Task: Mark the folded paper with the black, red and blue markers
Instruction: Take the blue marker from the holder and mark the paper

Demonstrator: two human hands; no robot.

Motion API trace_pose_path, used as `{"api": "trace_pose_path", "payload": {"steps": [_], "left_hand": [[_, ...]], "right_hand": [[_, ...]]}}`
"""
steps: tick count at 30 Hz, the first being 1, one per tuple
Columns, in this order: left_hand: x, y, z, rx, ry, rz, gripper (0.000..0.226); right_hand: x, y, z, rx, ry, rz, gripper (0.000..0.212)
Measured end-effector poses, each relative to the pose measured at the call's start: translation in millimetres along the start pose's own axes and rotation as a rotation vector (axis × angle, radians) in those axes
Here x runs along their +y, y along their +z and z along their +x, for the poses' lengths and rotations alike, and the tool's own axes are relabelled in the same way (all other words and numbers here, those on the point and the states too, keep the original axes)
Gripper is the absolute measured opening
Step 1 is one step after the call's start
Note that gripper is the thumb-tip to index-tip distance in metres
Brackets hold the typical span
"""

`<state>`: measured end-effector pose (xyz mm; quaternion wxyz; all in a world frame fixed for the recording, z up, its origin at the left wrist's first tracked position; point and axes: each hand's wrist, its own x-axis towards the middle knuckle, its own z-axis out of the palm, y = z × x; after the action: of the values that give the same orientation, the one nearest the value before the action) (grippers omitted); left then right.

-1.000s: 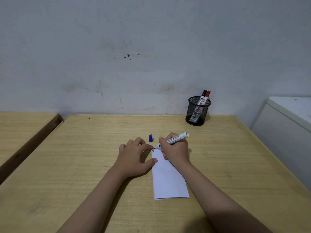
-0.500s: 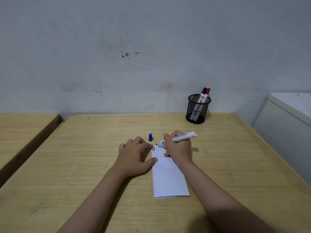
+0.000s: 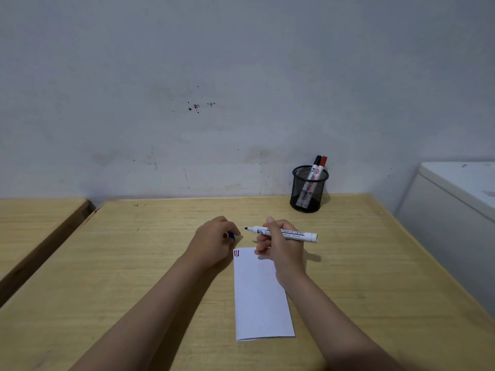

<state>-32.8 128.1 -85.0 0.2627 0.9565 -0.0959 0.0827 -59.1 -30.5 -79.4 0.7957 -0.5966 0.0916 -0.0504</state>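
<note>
A white folded paper lies on the wooden table, with short black, red and blue strokes at its far left corner. My right hand holds the uncapped blue marker level above the paper's far end, tip pointing left. My left hand is off the paper and closed around the small blue cap on the table. The black marker and red marker stand capped in the mesh cup.
A black mesh pen cup stands at the back right near the wall. A white cabinet sits to the right of the table. A second wooden table lies to the left across a gap.
My right hand lifted the marker tip off the paper and turned it level. My left hand left the paper and moved forward onto the blue cap.
</note>
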Motion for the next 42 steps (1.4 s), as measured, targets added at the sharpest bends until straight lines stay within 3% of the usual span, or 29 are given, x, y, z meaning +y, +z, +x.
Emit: {"api": "trace_pose_path", "payload": {"steps": [2,5,7,10,20,29,31,34,36,38,42], "left_hand": [[0.9,-4.5,1.5,0.039,-0.045,-0.095,0.016],[9.2,-18.9,-2.3,0.108,-0.159,-0.536,0.009],[18.0,-28.5,-6.9,0.121,-0.162,-0.779,0.010],[29.8,-37.4,-14.7,0.104,-0.120,-0.935,0.010],[58.2,-48.7,-36.8,0.056,0.002,-1.020,0.007],[82.3,-64.6,-49.2,0.165,0.101,-1.017,0.007],[84.8,-65.1,-49.9,0.196,0.085,-1.012,0.008],[85.9,-66.2,-47.4,0.263,0.044,-0.990,0.007],[85.4,-66.5,-44.3,0.337,0.016,-0.916,0.006],[84.8,-65.4,-40.8,0.400,-0.001,-0.807,0.007],[95.8,-62.9,-32.7,0.401,0.059,-0.638,0.007]], "right_hand": [[-4.9,-1.1,-0.9,0.011,-0.042,-0.017,0.023],[-15.2,-1.4,-4.0,0.004,-0.119,-0.037,0.024],[-22.8,-0.9,-6.5,-0.011,-0.160,-0.026,0.025],[-33.4,0.3,-12.5,-0.030,-0.204,-0.039,0.026],[-57.7,-2.2,-34.8,-0.110,-0.305,-0.060,0.025],[-75.9,-2.2,-47.1,-0.156,-0.356,-0.031,0.029],[-80.2,-0.5,-49.8,-0.165,-0.272,-0.020,0.024],[-89.9,-0.2,-53.8,-0.200,0.049,0.093,0.034],[-96.3,-5.0,-55.7,-0.227,0.156,0.074,0.036],[-98.0,-12.2,-54.6,-0.219,0.015,-0.077,0.027],[-101.1,-30.3,-39.2,-0.091,-0.601,-0.546,0.013]]}}
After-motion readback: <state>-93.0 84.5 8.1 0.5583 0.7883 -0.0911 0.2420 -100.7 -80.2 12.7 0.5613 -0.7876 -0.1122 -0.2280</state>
